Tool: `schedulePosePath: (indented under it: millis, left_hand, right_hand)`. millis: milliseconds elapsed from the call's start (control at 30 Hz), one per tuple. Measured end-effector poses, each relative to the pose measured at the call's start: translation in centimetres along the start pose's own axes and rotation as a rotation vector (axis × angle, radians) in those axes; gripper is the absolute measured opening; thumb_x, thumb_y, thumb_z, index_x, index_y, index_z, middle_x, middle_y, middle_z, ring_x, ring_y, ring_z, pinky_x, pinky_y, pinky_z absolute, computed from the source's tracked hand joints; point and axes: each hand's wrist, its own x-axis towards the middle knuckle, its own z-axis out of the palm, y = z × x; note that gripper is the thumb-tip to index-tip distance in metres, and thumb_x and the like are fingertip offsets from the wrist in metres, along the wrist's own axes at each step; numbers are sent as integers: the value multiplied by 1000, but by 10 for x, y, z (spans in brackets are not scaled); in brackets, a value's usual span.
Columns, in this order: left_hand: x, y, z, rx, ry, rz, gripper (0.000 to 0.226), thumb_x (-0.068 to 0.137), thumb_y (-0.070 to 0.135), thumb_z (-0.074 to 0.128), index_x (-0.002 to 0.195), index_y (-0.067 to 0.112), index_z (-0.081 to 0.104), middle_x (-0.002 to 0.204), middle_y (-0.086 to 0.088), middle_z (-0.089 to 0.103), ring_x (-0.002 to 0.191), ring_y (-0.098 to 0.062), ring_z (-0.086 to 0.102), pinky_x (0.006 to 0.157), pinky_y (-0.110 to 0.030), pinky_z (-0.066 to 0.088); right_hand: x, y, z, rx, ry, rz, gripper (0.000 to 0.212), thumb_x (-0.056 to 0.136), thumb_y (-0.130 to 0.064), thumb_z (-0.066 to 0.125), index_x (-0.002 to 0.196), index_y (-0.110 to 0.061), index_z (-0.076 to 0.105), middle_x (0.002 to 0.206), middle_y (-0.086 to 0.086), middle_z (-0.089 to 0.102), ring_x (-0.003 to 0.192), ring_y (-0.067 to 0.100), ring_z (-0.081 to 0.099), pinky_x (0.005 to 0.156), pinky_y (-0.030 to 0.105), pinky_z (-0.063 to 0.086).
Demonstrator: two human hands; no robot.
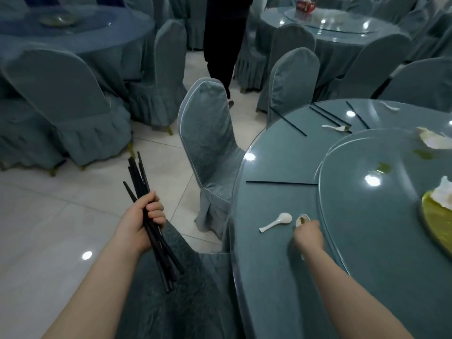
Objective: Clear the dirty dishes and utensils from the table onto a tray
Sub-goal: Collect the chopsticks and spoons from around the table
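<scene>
The counter (281, 265) has a glossy glass-like top over blue-grey cloth, mirroring the ceiling lights. The turntable (367, 216) on it is glossy too, smeared with greenish residue. The chopsticks (156, 231) look like smooth black plastic with a slight sheen. The spoon (277, 222) is glossy white, ceramic or plastic. The chair covers (208, 133) are matt textured cloth with pleated skirts. The floor (49, 216) is polished pale tile. The gold plate (437, 223) shines.

Round table (269, 265), glass top w/ turntable (379, 228): white spoon (276, 222), small cup (302, 219), loose chopsticks (281, 183), more spoons + scraps far side.
</scene>
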Motion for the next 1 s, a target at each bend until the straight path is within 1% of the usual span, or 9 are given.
schedulePosePath:
  millis: [100, 233, 300, 367, 500, 667, 800, 900, 1000]
  left_hand:
    - [3, -2, -2, 6, 22, 0, 24, 93, 30, 48, 71, 19, 45, 40, 9, 34, 29, 0, 32, 29, -11, 27]
    - [1, -4, -5, 26, 15, -12, 14, 77, 28, 57, 72, 19, 47, 41, 8, 34, 29, 0, 32, 27, -12, 27]
    - [-1, -3, -8, 32, 21, 11, 14, 76, 29, 57, 73, 19, 47, 41, 9, 34, 29, 0, 32, 28, -12, 26]
    - [-1, -1, -11, 30, 24, 40, 16, 77, 32, 57, 74, 19, 48, 42, 10, 34, 29, 0, 32, 28, -12, 25]
    - [-1, 1, -18, 9, 26, 62, 21, 79, 38, 57, 75, 19, 49, 42, 10, 35, 29, 0, 33, 28, -12, 26]
    - [-1, -5, -21, 9, 18, 51, 21, 79, 39, 56, 75, 19, 49, 42, 10, 34, 29, 0, 32, 28, -11, 25]
    - [-2, -10, -23, 0, 9, 8, 21, 78, 39, 55, 75, 20, 49, 41, 8, 34, 28, -1, 32, 28, -11, 24]
    - [-1, -10, -25, 16, 8, -9, 20, 77, 39, 56, 75, 20, 49, 41, 8, 34, 28, -1, 32, 28, -11, 24]
    - [-1, -8, -24, 8, -1, -19, 21, 78, 39, 56, 75, 20, 49, 41, 8, 34, 28, -1, 33, 28, -11, 25]
  right_hand:
    - [14, -10, 7, 17, 31, 35, 31, 94, -9, 43, 123, -3, 36, 122, 24, 55, 108, 43, 54, 86, 50, 49]
    - [23, -13, 18, -142, 58, -122, 22, 96, -12, 34, 118, -11, 38, 115, 23, 58, 103, 40, 56, 74, 40, 40]
    - [22, -13, 24, -224, 59, -197, 23, 96, -15, 34, 118, -13, 38, 111, 22, 58, 99, 40, 57, 72, 40, 39]
    - [20, -11, 29, -258, 67, -255, 23, 98, -27, 36, 115, -12, 38, 109, 23, 58, 97, 42, 58, 71, 40, 38]
    - [19, -14, 31, -286, 96, -318, 57, 90, -64, 37, 115, -12, 39, 106, 22, 59, 93, 40, 59, 66, 38, 37]
    - [9, -24, 39, -375, 72, -346, 72, 80, -75, 43, 117, -14, 38, 107, 19, 55, 88, 39, 60, 65, 37, 41]
    - [2, -32, 47, -441, 54, -388, 66, 83, -67, 48, 121, -14, 36, 109, 17, 52, 83, 36, 60, 63, 34, 40]
    - [-4, -42, 52, -500, 27, -422, 42, 86, -40, 48, 118, -16, 37, 106, 14, 51, 75, 31, 50, 64, 33, 37]
    - [-10, -44, 57, -579, -6, -487, 30, 89, -19, 42, 117, -11, 36, 108, 16, 50, 85, 34, 58, 64, 33, 37]
